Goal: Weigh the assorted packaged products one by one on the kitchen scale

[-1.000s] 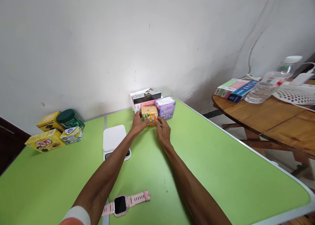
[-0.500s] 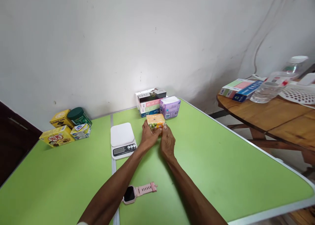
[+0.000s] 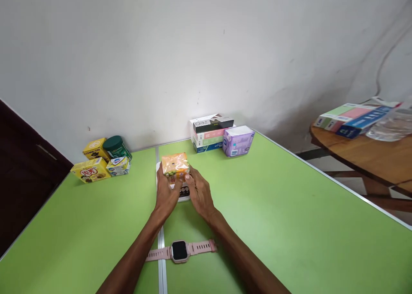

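Between my two hands is a small orange pack (image 3: pixel 175 162) in shiny clear wrapping, with green and white pictures on its front. My left hand (image 3: pixel 166 195) grips its left side, thumb on the front. On the opposite side, my right hand (image 3: pixel 200 191) closes round the right edge, thumb also at the front. The pack is over a white kitchen scale (image 3: pixel 185 198), hiding most of its plate. Whether it touches the plate I cannot tell. Part of the scale's black button panel (image 3: pixel 184 192) shows between my hands.
A pink smartwatch (image 3: pixel 179 251) lies nearer me on the green table (image 3: pixel 277 225). Yellow boxes (image 3: pixel 91 171) and a green tub (image 3: pixel 116 147) stand at the left. Stacked boxes (image 3: pixel 212 133) and a purple pack (image 3: pixel 238 141) are by the wall. A wooden table (image 3: pixel 363 156) stands at the right.
Both hands have carried the orange pack left, from the table beside the scale to over the scale. The view has turned left, so the other things appear further right.
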A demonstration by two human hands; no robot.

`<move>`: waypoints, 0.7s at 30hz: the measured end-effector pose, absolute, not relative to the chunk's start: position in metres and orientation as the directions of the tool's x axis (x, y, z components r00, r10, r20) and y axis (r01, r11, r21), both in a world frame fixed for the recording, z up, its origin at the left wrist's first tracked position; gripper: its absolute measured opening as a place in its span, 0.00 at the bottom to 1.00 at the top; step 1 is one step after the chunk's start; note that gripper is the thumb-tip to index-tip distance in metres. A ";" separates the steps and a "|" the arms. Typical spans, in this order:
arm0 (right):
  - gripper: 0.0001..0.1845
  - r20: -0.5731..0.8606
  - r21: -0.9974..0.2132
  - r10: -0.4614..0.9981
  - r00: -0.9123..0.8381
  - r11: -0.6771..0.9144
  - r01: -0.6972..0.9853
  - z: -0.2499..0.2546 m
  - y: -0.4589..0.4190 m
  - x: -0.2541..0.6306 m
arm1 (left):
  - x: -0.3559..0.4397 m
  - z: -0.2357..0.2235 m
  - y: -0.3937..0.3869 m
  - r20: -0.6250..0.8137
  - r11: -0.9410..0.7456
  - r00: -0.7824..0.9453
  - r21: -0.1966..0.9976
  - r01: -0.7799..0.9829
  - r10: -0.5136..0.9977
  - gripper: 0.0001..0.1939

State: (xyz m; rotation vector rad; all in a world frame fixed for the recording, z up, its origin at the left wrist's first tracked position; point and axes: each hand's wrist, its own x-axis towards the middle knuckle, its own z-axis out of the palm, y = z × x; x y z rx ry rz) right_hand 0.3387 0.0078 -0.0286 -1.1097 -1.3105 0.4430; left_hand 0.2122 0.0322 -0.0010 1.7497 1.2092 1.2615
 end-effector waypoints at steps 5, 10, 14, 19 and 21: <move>0.30 0.535 -0.832 0.808 0.249 0.451 0.324 -0.040 0.026 0.316 | 0.187 -0.017 0.045 0.315 -0.312 0.039 0.900 0.305 0.948 0.31; 0.30 0.506 -0.847 0.828 0.241 0.425 0.319 -0.046 0.030 0.316 | 0.177 -0.019 0.058 0.295 -0.310 0.096 0.879 0.363 0.951 0.33; 0.32 0.475 -0.865 0.816 0.329 0.363 0.347 -0.058 0.034 0.331 | 0.155 -0.039 0.066 0.277 -0.291 0.090 0.899 0.328 0.957 0.39; 0.35 0.381 -0.908 0.778 0.500 0.212 0.361 -0.080 0.039 0.359 | 0.117 -0.072 0.077 0.201 -0.177 -0.070 0.950 0.255 0.977 0.38; 0.35 0.378 -0.906 0.766 0.520 0.190 0.378 -0.086 0.039 0.365 | 0.107 -0.079 0.083 0.117 -0.095 -0.116 0.980 0.177 0.986 0.35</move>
